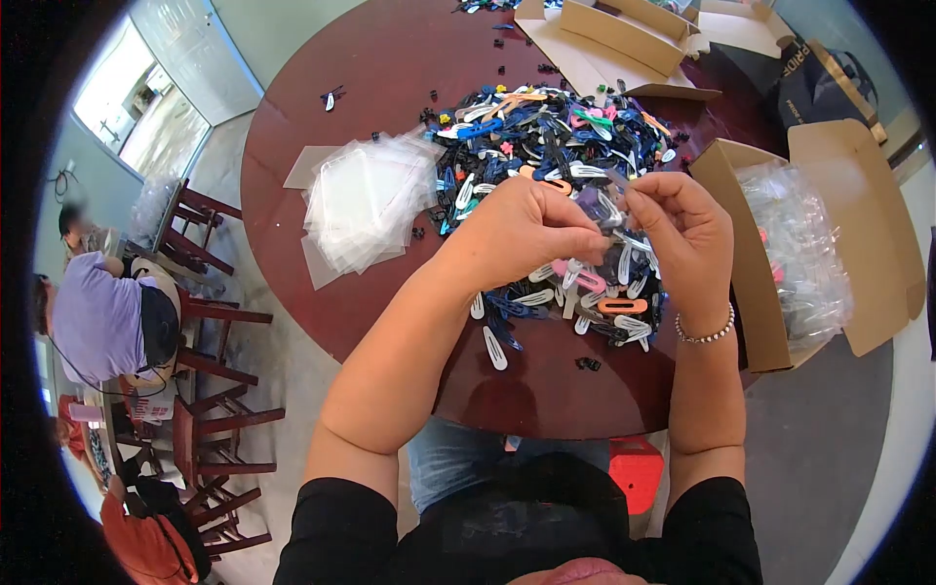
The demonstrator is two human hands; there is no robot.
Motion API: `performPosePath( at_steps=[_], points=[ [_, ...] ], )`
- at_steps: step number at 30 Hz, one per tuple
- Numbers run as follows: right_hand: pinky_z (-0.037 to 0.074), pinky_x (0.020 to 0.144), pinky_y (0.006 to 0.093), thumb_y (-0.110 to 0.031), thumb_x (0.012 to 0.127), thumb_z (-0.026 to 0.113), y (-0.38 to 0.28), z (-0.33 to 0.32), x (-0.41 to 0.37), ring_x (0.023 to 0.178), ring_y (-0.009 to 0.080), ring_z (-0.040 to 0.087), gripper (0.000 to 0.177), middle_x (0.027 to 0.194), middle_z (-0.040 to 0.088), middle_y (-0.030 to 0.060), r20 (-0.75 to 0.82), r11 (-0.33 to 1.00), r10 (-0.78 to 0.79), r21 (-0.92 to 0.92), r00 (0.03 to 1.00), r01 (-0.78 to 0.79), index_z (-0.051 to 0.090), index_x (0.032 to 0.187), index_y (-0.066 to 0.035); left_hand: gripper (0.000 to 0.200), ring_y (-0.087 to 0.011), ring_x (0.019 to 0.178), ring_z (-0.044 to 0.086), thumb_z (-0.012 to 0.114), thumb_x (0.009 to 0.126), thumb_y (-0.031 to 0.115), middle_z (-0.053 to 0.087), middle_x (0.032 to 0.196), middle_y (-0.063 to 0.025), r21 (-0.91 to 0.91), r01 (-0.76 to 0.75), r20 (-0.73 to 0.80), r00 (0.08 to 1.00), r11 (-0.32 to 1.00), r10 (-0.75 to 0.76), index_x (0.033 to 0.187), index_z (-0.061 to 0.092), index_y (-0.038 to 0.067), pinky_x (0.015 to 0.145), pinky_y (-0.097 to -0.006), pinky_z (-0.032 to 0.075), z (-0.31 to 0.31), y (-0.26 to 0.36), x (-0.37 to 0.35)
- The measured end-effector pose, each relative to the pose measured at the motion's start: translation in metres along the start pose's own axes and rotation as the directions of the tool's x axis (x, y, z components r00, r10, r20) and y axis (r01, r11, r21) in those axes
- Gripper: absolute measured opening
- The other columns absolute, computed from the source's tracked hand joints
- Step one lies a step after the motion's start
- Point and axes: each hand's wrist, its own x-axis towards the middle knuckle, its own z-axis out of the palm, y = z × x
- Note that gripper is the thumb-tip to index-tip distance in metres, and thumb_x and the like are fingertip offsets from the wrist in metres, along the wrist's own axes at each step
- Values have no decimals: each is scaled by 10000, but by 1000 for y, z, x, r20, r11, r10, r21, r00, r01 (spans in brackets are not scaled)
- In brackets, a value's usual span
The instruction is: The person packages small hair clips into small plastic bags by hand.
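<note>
Left hand (522,229): centre of the frame, above the near edge of the clip pile; its grip is pinched tight, thumb and fingertips closed on the left edge of a clear bag (616,195).
Right hand (687,229): just right of centre, fingers curled; its grip is likewise pinched on the right edge of the same bag.
Clear bag: one, small and see-through, held up between the two hands, off the surface; something purple shows at it, too blurred to name.
Bracelet (704,334): one, beaded, on the right wrist.
Hair clips (546,127): one big heap, upper centre to centre of the frame, in blue, black, white, pink and orange; far too many to count.
Stray clips: one white clip (494,348) lies apart at the near edge of the heap, and one orange clip (622,305) lies under the right wrist.
Stack of clear bags (366,200): one loose stack, left of the heap, touching its edge; sheets too many to count.
Cardboard boxes: three, all open; one at the right edge (741,253) holds packed clear bags, and two lie at the top of the frame (604,44) (741,19).
Surface (390,58): one round, dark red, carrying heap, stack and top boxes.
Wooden chairs (210,322): lower left, on the floor.
</note>
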Motion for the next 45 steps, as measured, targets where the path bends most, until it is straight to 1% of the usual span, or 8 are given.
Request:
performPosePath(
  at_steps=[8,10,16,21,26,30,36,45],
  points=[
    [467,705,225,-18,843,665,-5,8,2,805,98,591,89,895,651,33,-183,990,-98,84,978,114,657,930,3,105,-61,578,549,745,772,93,637,681,-14,1,-74,-71,995,997,73,800,737,-8,521,-217,413,-1,-4,2],
    [474,710,284,-34,797,698,-6,1,6,812,198,610,148,910,654,82,-93,756,-562,-461,822,465,665,939,-10,104,-61,574,544,746,773,95,631,673,-13,17,-57,-89,994,998,58,800,737,-5,519,-217,409,1,-3,2],
    [482,708,312,-7,728,722,-22,9,-6,794,242,598,155,902,646,110,180,672,-317,-650,931,355,640,860,-7,84,-47,599,548,723,787,78,640,666,-4,100,-87,-113,989,991,99,832,737,8,555,-207,425,4,-6,2],
    [497,669,295,15,743,708,-11,10,-4,801,208,636,123,866,649,102,175,727,-458,-490,872,480,625,834,5,98,-22,651,537,689,819,68,638,697,26,148,-84,20,996,986,82,887,733,13,580,-195,427,3,-5,1],
    [504,651,283,22,753,702,-19,14,-10,741,202,646,127,840,655,112,233,828,-348,-377,908,414,634,860,13,128,-12,697,521,669,835,77,643,756,43,251,-72,99,994,965,48,930,715,4,605,-195,433,2,-12,2],
    [505,638,278,6,782,687,-30,10,-14,723,193,654,139,852,671,116,301,815,-191,-481,934,322,656,917,15,179,-51,639,513,684,829,161,633,689,-14,123,-154,146,980,980,135,957,712,38,616,-238,449,4,-23,7],
    [508,638,292,-18,830,646,-30,0,-17,703,231,658,151,841,670,130,357,826,-96,-492,929,274,652,978,14,175,-54,747,599,687,807,78,686,807,-15,70,-9,192,981,997,-4,968,696,9,690,-227,492,6,-9,4],
    [490,587,344,-51,869,596,-30,4,-22,690,317,632,90,778,638,143,491,812,-119,-452,863,369,619,953,-28,408,-87,916,605,723,762,-3,663,1019,-35,-122,93,427,904,988,-32,1151,601,-4,825,-249,498,-3,-6,-1]
  ],
)
